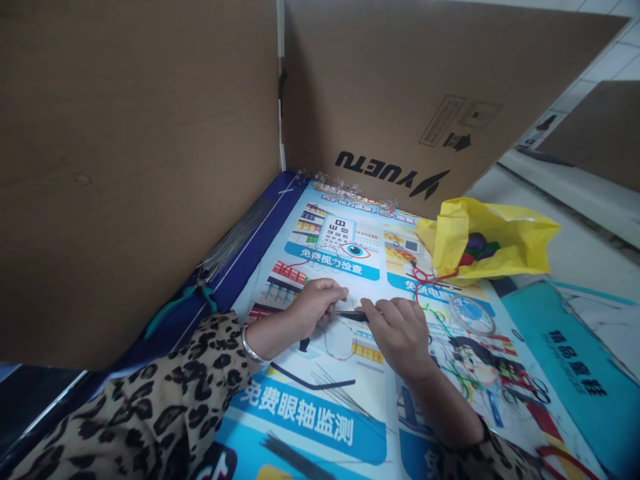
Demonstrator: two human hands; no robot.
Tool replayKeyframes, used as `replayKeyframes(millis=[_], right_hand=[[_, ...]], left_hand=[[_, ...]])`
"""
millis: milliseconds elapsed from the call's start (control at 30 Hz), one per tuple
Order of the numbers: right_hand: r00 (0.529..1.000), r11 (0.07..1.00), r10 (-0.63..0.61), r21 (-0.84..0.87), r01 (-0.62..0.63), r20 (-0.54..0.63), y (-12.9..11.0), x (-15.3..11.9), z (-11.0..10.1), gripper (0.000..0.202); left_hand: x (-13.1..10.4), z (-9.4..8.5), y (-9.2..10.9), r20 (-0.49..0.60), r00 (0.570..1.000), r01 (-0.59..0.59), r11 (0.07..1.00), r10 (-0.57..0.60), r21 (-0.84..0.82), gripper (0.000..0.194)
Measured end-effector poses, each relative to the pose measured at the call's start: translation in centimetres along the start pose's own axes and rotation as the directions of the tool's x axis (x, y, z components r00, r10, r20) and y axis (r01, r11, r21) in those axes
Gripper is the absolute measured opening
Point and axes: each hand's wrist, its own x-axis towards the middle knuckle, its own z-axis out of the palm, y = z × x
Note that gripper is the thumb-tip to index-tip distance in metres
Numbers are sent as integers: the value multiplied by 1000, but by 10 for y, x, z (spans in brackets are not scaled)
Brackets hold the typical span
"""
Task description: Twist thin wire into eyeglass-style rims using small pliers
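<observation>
Over the middle of a printed poster (345, 427), my left hand (320, 305) is closed, with thumb and fingers pinched around something too small to make out. My right hand (400, 330) is wrapped round a dark, thin-tipped tool (353, 315), whose tip points left and reaches the fingertips of my left hand. Beneath the two hands a thin pale loop (340, 339) hangs or lies against the poster; I cannot tell which.
Tall cardboard panels (390, 87) stand behind and at the left. Teal-handled pliers (175, 307) and thin wires (237, 233) lie at the left. On the right are a yellow bag (520, 233), a round clear container (471, 314), red and green cords and a teal box (565, 360).
</observation>
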Motion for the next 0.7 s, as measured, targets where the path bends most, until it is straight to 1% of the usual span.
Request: replayKeyframes(millis=[267,433,500,567,700], right_hand=[[1000,1000,3,2,-3,9,0,1,-1,17],[1000,1000,3,4,-4,31,0,1,0,17],[999,1000,4,6,-4,33,0,1,0,17],[999,1000,5,8,-5,35,0,1,0,16],[997,1000,13,7,-13,78,-2,2,-2,16]], left_hand=[[1,-1,0,2,1000,-18,1000,18,-2,23],[2,-2,-1,5,1000,-22,999,22,25,23],[2,-2,-2,7,998,-56,997,56,44,24],[2,-2,-2,7,993,-119,990,119,78,26],[1,-1,0,0,973,-226,954,231,198,26]])
